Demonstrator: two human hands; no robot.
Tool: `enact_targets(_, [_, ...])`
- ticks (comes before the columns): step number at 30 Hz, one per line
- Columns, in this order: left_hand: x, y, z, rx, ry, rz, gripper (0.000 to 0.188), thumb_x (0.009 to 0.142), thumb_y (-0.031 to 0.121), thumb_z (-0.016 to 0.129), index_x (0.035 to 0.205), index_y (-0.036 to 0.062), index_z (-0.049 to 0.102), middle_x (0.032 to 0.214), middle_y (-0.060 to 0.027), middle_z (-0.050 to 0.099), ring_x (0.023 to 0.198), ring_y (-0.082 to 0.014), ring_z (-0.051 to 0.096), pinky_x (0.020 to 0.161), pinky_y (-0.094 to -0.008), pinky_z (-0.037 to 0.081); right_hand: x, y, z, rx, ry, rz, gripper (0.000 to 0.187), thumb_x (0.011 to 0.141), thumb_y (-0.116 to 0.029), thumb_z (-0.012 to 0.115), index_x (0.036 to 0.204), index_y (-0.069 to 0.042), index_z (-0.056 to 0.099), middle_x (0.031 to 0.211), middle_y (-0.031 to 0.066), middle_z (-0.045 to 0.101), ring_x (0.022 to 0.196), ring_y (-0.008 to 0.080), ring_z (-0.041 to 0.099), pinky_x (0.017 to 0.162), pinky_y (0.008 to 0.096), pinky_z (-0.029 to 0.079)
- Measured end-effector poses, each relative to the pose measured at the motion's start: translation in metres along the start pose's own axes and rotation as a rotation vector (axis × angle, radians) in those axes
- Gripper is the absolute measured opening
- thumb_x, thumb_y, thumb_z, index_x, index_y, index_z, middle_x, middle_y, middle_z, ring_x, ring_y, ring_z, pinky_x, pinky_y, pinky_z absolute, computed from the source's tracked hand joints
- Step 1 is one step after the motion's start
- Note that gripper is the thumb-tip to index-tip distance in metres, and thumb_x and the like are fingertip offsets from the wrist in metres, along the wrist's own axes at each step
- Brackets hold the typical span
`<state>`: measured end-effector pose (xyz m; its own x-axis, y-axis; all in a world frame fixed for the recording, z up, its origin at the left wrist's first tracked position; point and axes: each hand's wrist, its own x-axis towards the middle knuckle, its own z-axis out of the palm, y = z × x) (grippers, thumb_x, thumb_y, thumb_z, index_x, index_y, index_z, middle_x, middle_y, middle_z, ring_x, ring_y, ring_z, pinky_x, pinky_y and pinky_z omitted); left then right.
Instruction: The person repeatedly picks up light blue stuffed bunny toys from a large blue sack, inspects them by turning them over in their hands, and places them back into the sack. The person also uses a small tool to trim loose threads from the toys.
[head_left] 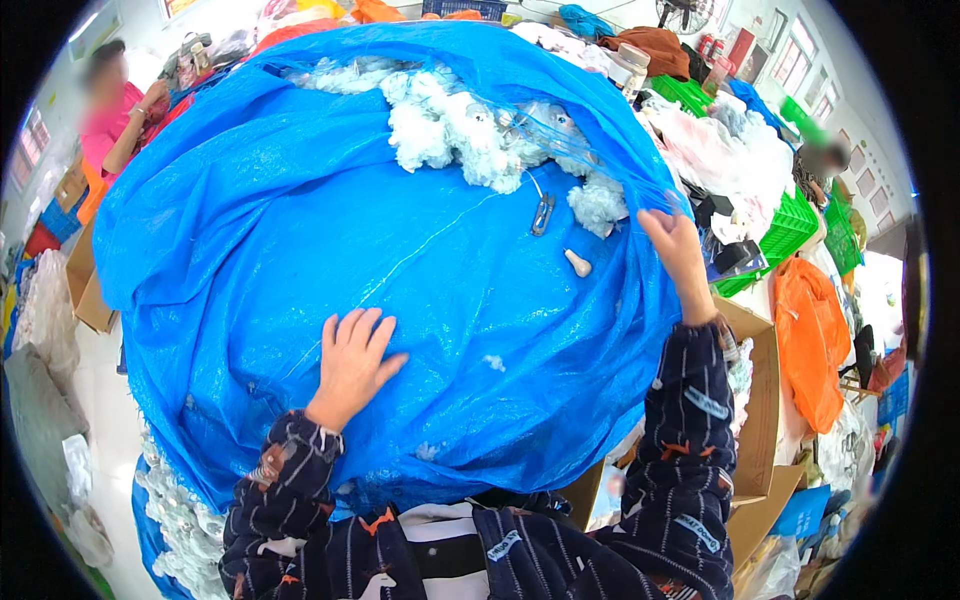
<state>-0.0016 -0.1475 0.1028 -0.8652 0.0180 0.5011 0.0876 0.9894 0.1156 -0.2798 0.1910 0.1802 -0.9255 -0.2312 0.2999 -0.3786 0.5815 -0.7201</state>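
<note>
A big blue plastic sheet spreads in front of me, creased and bunched around its edges. My left hand lies on it with fingers spread, holding nothing. At the sheet's right edge, my right hand has its fingers closed on a fold of the plastic. Pale, fluffy plush pieces are heaped toward the far side, partly under the sheet's fold. Small thread snips and a pale bulb-shaped piece lie left of my right hand. A white thread crosses the sheet.
More fluffy pieces sit at the lower left. Green baskets, an orange bag and a cardboard box stand on the right. A co-worker in pink is at the far left; another person is at the far right.
</note>
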Motion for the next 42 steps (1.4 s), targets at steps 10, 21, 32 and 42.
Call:
enact_targets(10, [0.009, -0.022, 0.009, -0.071, 0.125, 0.079, 0.013, 0.073, 0.010, 0.060, 0.074, 0.0056, 0.048, 0.077, -0.0086, 0.050, 0.076, -0.0258, 0.049, 0.071, -0.0385, 0.038, -0.027, -0.094, 0.054, -0.332, 0.056, -0.519, 0.043, 0.072, -0.017, 0.064, 0.112, -0.008, 0.049, 0.114, 0.0153, 0.050, 0.087, 0.0315, 0.057, 0.069, 0.0368, 0.047])
enact_targets(21, [0.029, -0.069, 0.000, -0.085, 0.188, -0.310, 0.020, 0.082, 0.017, 0.057, 0.070, 0.0065, 0.043, 0.052, -0.0141, 0.049, 0.046, -0.0334, 0.051, 0.041, -0.0415, 0.036, 0.039, -0.050, 0.103, -0.299, -0.074, -0.478, 0.082, 0.064, -0.004, 0.068, 0.132, -0.011, 0.023, 0.135, 0.0282, 0.013, 0.113, 0.0468, 0.037, 0.090, 0.0425, 0.040])
enact_targets(32, [-0.024, -0.076, -0.040, -0.180, 0.092, -0.455, 0.025, 0.080, 0.011, 0.058, 0.064, 0.0041, 0.040, 0.051, -0.0153, 0.045, 0.043, -0.0315, 0.047, 0.039, -0.0372, 0.033, 0.080, -0.040, 0.107, -0.572, 0.013, -0.315, 0.056, 0.065, 0.000, 0.057, 0.120, -0.009, 0.045, 0.112, 0.0196, 0.050, 0.087, 0.0355, 0.056, 0.074, 0.0376, 0.047])
enact_targets(42, [-0.043, -0.077, -0.023, -0.141, 0.112, -0.604, 0.023, 0.081, 0.009, 0.057, 0.064, 0.0026, 0.043, 0.051, -0.0130, 0.044, 0.040, -0.0196, 0.044, 0.040, -0.0308, 0.033, 0.125, -0.065, 0.019, 1.011, -0.035, -0.077, 0.025, 0.088, -0.018, 0.045, 0.103, 0.002, 0.049, 0.090, 0.0142, 0.060, 0.051, 0.0067, 0.043, 0.059, 0.0277, 0.049])
